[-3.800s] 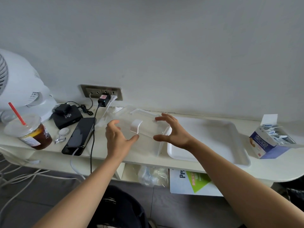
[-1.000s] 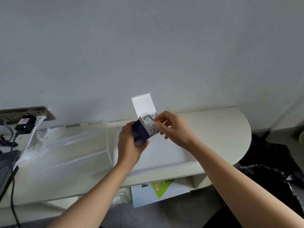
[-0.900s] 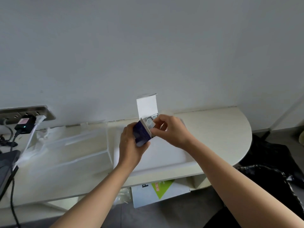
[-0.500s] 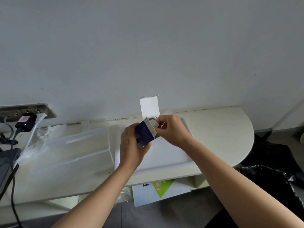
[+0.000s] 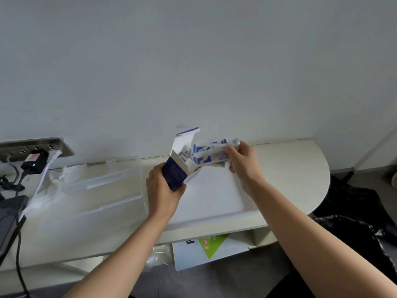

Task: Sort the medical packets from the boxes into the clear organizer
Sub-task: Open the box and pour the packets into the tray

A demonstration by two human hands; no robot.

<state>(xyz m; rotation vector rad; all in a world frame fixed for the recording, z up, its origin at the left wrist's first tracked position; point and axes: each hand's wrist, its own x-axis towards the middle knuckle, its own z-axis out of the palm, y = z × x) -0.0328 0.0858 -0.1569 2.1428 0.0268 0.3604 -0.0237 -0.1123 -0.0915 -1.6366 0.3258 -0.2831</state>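
head view, what changed: half a second ago the right hand (image 5: 241, 161) was only pinching at the mouth of the box (image 5: 175, 172); now a whole bunch of packets (image 5: 211, 154) is out, fanned just right of the opening; camera barely moved

left hand (image 5: 163, 190): clenched round the lower end of the dark blue box, held tilted above the counter (image 5: 296, 168), flap up and open

right hand: fingers closed on the far end of the packet bunch; near ends look like they're barely clear of the box mouth, bit blurry so can't swear to it

box contents: a few more packets seem to sit inside; hard to tell

white tray (image 5: 214, 196): right under both hands, bare

clear organizer (image 5: 103, 190): on the counter left of the tray, lid swung back, nothing in it yet that I can see

meaning for the task: extraction's basically done, sorting not started; my guess is the bunch travels left to a compartment next

watch out: loose fan of slippery packets, one could slide out mid-carry
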